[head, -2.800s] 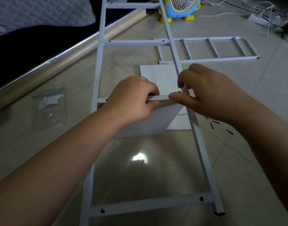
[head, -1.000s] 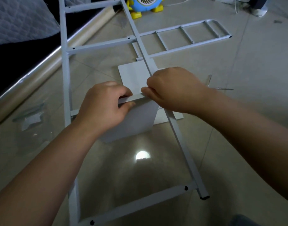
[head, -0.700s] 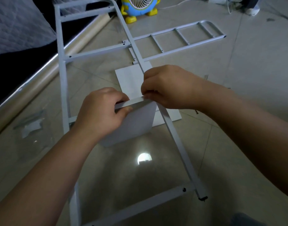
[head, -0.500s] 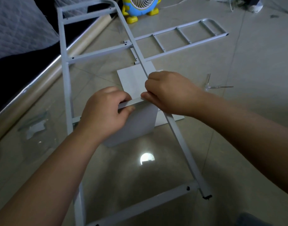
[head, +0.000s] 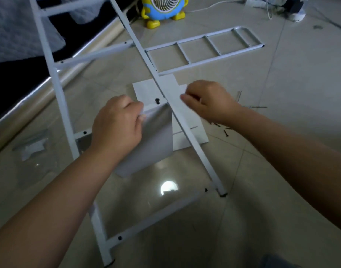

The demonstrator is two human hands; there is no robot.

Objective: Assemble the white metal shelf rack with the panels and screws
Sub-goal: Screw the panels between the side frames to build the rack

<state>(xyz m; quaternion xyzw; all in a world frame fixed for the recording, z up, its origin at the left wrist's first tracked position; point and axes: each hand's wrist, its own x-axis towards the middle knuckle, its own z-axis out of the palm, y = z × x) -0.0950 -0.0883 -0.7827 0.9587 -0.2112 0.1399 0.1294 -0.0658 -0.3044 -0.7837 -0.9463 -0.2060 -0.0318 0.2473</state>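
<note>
Gripping the top edge of an upright white panel (head: 154,140), the left hand (head: 117,128) holds it against the side frame (head: 197,151), which slants above the floor (head: 301,84). A black screw (head: 157,100) sits at the panel's upper corner. The right hand (head: 208,102), fingers curled, touches the frame's right rail; whether its grip encloses anything cannot be told. Flat panels (head: 199,132), a second frame (head: 214,59) and loose screws (head: 226,133) lie on the floor.

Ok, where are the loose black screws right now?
In the head view the loose black screws lie on the floor tiles, right of the flat white panel, just below the right hand.
</note>
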